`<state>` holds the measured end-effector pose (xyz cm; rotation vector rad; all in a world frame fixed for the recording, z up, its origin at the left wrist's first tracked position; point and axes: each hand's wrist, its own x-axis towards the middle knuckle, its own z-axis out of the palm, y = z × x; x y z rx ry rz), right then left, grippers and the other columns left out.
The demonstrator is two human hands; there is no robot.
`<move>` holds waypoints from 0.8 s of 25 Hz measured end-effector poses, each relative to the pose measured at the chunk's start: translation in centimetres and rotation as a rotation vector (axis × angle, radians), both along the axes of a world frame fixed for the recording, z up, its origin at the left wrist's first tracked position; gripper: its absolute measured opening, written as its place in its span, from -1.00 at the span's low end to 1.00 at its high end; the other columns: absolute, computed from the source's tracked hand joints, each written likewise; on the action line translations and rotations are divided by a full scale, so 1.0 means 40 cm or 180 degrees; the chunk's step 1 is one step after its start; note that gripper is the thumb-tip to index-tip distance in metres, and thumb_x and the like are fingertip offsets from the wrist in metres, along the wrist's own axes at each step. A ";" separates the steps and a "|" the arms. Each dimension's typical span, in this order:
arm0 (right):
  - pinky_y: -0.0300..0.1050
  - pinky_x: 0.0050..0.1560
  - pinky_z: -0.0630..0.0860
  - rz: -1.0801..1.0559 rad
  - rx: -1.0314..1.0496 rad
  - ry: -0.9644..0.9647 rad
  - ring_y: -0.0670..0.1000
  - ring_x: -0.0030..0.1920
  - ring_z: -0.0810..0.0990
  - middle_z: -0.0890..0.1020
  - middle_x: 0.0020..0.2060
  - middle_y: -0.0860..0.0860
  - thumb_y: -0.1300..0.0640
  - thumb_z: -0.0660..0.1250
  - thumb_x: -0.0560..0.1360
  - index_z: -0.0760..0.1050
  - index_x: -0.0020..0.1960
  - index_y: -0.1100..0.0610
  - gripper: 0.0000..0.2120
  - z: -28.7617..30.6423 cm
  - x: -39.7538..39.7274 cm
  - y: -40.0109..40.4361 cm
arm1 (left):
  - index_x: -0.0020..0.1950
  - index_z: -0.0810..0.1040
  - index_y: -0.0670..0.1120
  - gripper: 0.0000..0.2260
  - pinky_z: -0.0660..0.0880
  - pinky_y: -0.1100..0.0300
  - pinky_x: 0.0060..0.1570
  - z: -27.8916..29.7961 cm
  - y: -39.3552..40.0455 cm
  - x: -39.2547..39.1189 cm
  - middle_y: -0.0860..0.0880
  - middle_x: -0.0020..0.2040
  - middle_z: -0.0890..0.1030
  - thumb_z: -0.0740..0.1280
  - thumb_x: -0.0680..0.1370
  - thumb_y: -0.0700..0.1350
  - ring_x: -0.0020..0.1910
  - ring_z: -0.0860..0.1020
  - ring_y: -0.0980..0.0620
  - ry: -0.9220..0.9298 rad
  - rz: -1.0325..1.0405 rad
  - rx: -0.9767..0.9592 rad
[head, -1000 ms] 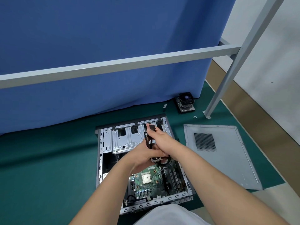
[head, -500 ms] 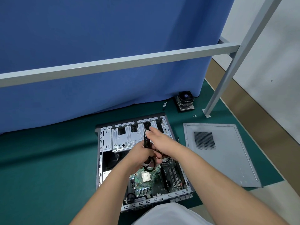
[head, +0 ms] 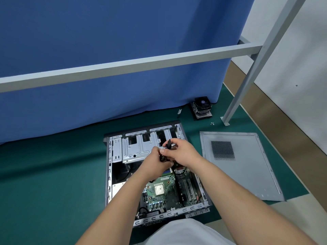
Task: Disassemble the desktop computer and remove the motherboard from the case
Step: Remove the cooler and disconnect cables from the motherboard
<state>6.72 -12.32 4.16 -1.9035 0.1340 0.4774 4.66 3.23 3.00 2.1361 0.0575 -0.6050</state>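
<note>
Metal case [head: 108, 167] holds motherboard [head: 160, 191]; hands [head: 169, 154] grip black cable [head: 168, 144].

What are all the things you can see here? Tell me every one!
computer case: 1, grey metal, open, lying on the green mat
motherboard: 1, green, inside the case, near end
drive cage: 1, silver, inside the case, far end
black cable: 1, black, held above the case by both hands
side panel: 1, grey with a mesh vent, flat on the mat right of the case
cooler fan: 1, black and silver, by the curtain
screws: small, silver, count unclear, near the frame's foot
green mat: 1, green, on the floor
blue curtain: 1, behind
metal frame: 1, grey, in front of the curtain
left hand: 1, grips the cable
right hand: 1, pinches the cable
</note>
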 end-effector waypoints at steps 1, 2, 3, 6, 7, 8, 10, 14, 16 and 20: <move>0.03 0.09 0.67 -0.0099 0.0190 0.0108 0.05 -0.09 0.74 0.72 -0.10 0.06 0.02 0.57 0.46 0.65 -0.07 -0.08 -0.88 -0.002 0.001 -0.005 | 0.18 0.34 -0.01 -0.64 0.39 0.22 -0.51 -0.001 0.003 0.000 -0.06 -0.13 0.60 0.47 0.55 -0.01 -0.44 0.47 0.10 0.0105 -0.0052 -0.0023; 0.04 0.08 0.68 -0.0174 0.0335 0.0205 0.05 -0.13 0.75 0.73 -0.13 0.08 0.06 0.58 0.45 0.65 -0.11 -0.04 -0.89 -0.004 0.002 -0.011 | 0.18 0.34 -0.02 -0.64 0.39 0.21 -0.50 -0.002 0.007 0.000 -0.07 -0.18 0.60 0.47 0.55 0.00 -0.47 0.47 0.09 0.0188 -0.0138 -0.0103; 0.03 0.07 0.69 -0.0225 0.0406 0.0258 0.04 -0.19 0.74 0.74 -0.17 0.07 0.08 0.58 0.45 0.65 -0.11 0.00 -0.88 -0.007 0.004 -0.017 | 0.17 0.35 -0.04 -0.65 0.42 0.18 -0.46 -0.002 0.013 0.000 -0.09 -0.22 0.62 0.47 0.56 -0.02 -0.46 0.50 0.06 0.0277 -0.0184 -0.0289; -0.09 -0.11 0.65 -0.0484 0.0525 0.0299 -0.03 -0.33 0.65 0.73 -0.24 0.01 0.07 0.60 0.44 0.66 -0.06 0.05 -0.84 -0.016 0.010 -0.035 | 0.14 0.44 -0.18 -0.69 0.57 0.07 -0.26 0.003 0.044 -0.006 -0.16 -0.21 0.66 0.50 0.55 -0.10 -0.28 0.62 -0.09 0.0774 0.0201 -0.1510; -0.13 -0.15 0.63 -0.0618 0.0604 0.0317 -0.04 -0.34 0.65 0.73 -0.23 0.00 0.07 0.60 0.43 0.66 -0.05 0.06 -0.83 -0.018 0.012 -0.042 | 0.15 0.49 -0.19 -0.67 0.62 0.03 -0.18 0.004 0.054 -0.011 -0.18 -0.18 0.65 0.53 0.52 -0.12 -0.22 0.64 -0.12 0.0997 0.0410 -0.1898; -0.17 -0.18 0.62 -0.0732 0.0660 0.0333 -0.05 -0.34 0.65 0.72 -0.22 0.00 0.07 0.60 0.43 0.67 -0.05 0.08 -0.83 -0.020 0.014 -0.045 | 0.19 0.52 -0.18 -0.63 0.64 -0.02 -0.12 0.006 0.059 -0.015 -0.18 -0.15 0.64 0.56 0.47 -0.12 -0.19 0.65 -0.13 0.1142 0.0573 -0.2123; -0.16 -0.19 0.64 -0.0837 0.0588 0.0322 -0.05 -0.34 0.66 0.73 -0.18 0.03 0.06 0.59 0.45 0.66 -0.03 0.09 -0.82 -0.026 0.015 -0.047 | 0.23 0.56 -0.11 -0.55 0.60 0.05 -0.22 -0.001 0.057 -0.020 -0.13 -0.18 0.62 0.61 0.40 -0.13 -0.26 0.60 -0.09 0.1178 0.0705 -0.2127; 0.00 -0.07 0.70 -0.0841 0.0061 0.0257 -0.03 -0.34 0.72 0.74 -0.18 0.00 -0.05 0.54 0.48 0.61 0.00 0.08 -0.76 -0.038 0.002 -0.046 | 0.09 0.61 0.01 -0.79 0.33 0.19 -0.46 -0.013 0.035 -0.012 0.03 -0.31 0.54 0.53 0.50 -0.04 -0.44 0.39 0.04 0.0449 0.0140 -0.0982; 0.01 -0.09 0.69 -0.0781 -0.0203 0.0172 -0.04 -0.35 0.73 0.73 -0.23 -0.02 -0.09 0.50 0.51 0.59 -0.07 0.05 -0.78 -0.041 -0.006 -0.048 | 0.02 0.56 0.05 -0.92 0.43 0.18 -0.37 -0.008 0.033 -0.001 0.05 -0.21 0.60 0.37 0.61 0.03 -0.35 0.51 0.06 -0.0271 -0.0650 0.0202; -0.05 -0.12 0.67 -0.0518 -0.0360 0.0172 -0.11 -0.38 0.68 0.73 -0.32 -0.01 -0.15 0.39 0.57 0.56 0.06 0.10 -0.70 -0.023 -0.004 -0.051 | -0.01 0.44 -0.04 -0.81 0.35 0.12 -0.34 0.012 0.039 0.025 0.00 -0.19 0.54 0.16 0.72 0.02 -0.28 0.51 0.01 -0.0623 -0.1354 0.0990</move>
